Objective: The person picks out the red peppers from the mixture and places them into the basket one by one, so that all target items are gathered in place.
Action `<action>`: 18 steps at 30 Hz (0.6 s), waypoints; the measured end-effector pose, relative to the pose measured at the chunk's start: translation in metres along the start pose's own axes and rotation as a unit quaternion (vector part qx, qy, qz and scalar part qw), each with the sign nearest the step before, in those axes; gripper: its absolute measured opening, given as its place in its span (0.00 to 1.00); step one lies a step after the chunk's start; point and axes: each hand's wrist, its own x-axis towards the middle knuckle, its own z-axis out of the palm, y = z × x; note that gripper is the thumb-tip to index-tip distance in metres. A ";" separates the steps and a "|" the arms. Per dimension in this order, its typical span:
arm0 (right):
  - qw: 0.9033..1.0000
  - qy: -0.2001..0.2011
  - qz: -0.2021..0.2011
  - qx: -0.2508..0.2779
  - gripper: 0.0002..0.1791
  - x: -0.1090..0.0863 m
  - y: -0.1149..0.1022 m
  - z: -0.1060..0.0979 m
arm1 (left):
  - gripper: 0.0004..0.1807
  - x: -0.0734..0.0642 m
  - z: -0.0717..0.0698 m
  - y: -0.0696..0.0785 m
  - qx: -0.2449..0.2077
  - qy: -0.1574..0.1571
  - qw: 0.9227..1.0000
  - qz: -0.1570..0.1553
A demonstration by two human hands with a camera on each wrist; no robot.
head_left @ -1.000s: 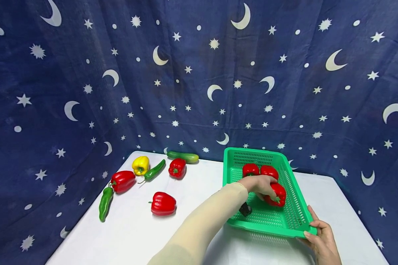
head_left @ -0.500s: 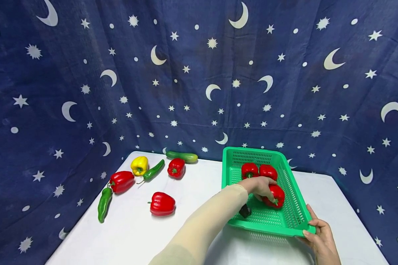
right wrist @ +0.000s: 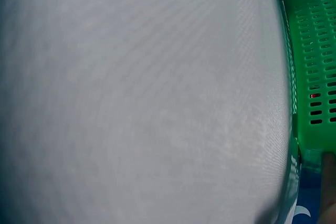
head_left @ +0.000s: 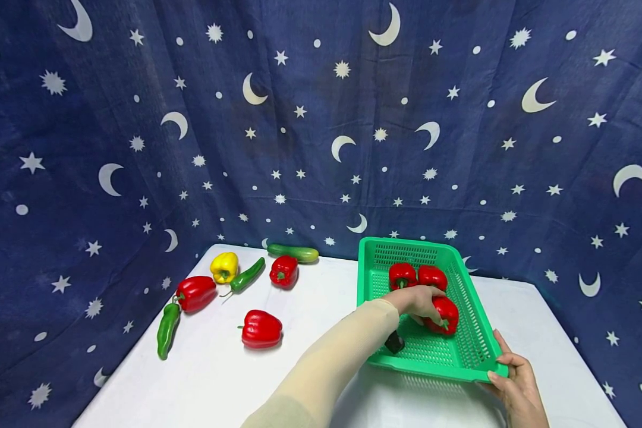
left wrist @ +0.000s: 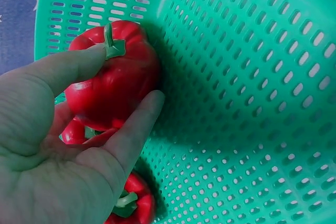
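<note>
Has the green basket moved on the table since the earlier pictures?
No, in no direction that I can see: in the head view, the basket keeps its place against the curtain behind it.

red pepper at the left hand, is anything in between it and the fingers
Nothing visible. The thumb and fingers of the left hand reach around the red pepper with nothing between; two other red peppers sit farther back in the green basket.

Six red bell peppers (head_left: 262, 329), one yellow bell pepper (head_left: 224, 266), two green chillies (head_left: 167, 330), one green cucumber (head_left: 293, 253), one green plastic basket (head_left: 425, 368).
</note>
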 end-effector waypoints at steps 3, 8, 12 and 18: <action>1.000 -0.005 -0.008 0.009 0.14 0.000 0.000 0.001 | 0.38 0.000 0.000 -0.001 0.001 0.003 1.000 0.002; 1.000 -0.005 -0.007 0.009 0.14 0.000 0.000 0.000 | 0.41 0.000 -0.001 -0.002 -0.002 0.002 1.000 0.005; 1.000 -0.002 0.000 0.004 0.13 0.001 0.000 -0.001 | 0.42 -0.001 -0.004 -0.003 0.006 -0.003 1.000 0.008; 1.000 -0.002 -0.001 0.012 0.14 0.001 0.000 0.000 | 0.44 -0.004 -0.013 -0.001 0.036 -0.010 0.999 0.008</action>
